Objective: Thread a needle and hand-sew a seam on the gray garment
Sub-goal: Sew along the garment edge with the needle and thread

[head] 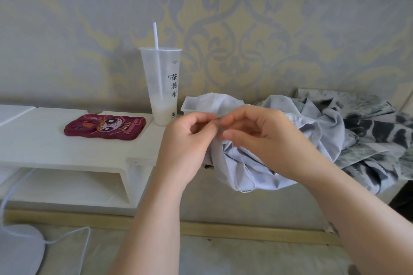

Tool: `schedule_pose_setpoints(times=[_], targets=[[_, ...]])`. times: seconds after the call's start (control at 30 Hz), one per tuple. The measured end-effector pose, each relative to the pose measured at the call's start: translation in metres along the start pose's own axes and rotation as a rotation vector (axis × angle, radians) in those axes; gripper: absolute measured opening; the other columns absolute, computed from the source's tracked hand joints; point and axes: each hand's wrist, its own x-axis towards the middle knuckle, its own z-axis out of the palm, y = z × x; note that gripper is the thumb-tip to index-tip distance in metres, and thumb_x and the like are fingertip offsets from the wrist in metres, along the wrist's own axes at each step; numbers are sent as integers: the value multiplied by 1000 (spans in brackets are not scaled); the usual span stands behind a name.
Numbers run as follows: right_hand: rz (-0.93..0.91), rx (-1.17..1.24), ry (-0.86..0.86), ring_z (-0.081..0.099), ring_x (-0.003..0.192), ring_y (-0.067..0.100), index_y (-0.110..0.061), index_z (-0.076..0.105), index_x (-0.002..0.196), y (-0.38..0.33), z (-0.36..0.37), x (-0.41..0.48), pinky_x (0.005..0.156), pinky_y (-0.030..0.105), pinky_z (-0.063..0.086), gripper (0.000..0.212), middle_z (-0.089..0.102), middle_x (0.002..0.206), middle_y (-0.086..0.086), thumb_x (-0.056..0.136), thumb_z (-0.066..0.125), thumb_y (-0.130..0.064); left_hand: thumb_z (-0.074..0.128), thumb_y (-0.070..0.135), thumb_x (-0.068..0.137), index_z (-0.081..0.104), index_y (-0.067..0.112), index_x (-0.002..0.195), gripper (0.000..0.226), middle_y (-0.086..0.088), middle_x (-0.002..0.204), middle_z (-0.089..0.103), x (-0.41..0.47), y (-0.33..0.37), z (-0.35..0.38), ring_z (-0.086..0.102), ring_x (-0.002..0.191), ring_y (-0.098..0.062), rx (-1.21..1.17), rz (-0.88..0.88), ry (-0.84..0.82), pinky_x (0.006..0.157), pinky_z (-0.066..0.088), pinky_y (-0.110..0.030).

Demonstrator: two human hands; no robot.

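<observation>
The gray garment [312, 131] lies crumpled on the shelf at centre right, part of it hanging over the edge. In front of it my left hand [190, 145] and my right hand [263, 138] meet fingertip to fingertip. Between those fingertips sits a thin metallic needle [216, 119], which both hands seem to pinch. A fine pale thread [242, 190] loops down below the garment's lower edge. Whether the thread passes through the needle's eye is too small to tell.
A tall plastic cup [161, 87] with a straw and a little milky drink stands behind my left hand. A red cartoon phone case [105, 127] lies on the white shelf [44, 147]. Black-and-white patterned fabric [375, 136] lies at right, a white tray [190, 105] behind the garment.
</observation>
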Motion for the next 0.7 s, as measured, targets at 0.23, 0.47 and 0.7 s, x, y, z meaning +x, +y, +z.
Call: schedule_pose_setpoints(times=[0.23, 0.47, 0.7], targets=[[-6, -205, 176, 50, 47, 7, -23, 61, 82, -12, -9, 10, 48, 16, 40, 13, 64, 61, -19, 80, 72, -29, 64, 13, 88, 68, 18, 80, 10, 14, 59, 66, -7, 9, 0, 57, 52, 6, -91, 30, -52, 46, 40, -8], [207, -280, -45, 43, 40, -2, -22, 71, 80, -22, -15, 32, 45, 5, 31, 15, 46, 38, -21, 89, 63, -32, 59, 7, 91, 66, 13, 81, 13, 17, 52, 58, -10, 11, 0, 50, 43, 3, -8, 83, -141, 40, 35, -7], [393, 834, 241, 63, 54, 14, -8, 50, 85, -15, -24, 46, 49, 20, 49, 21, 67, 86, 8, 101, 39, -15, 60, 12, 92, 67, 12, 86, 9, 17, 55, 61, -10, 9, -4, 55, 50, 6, -19, 7, -173, 43, 39, -7]])
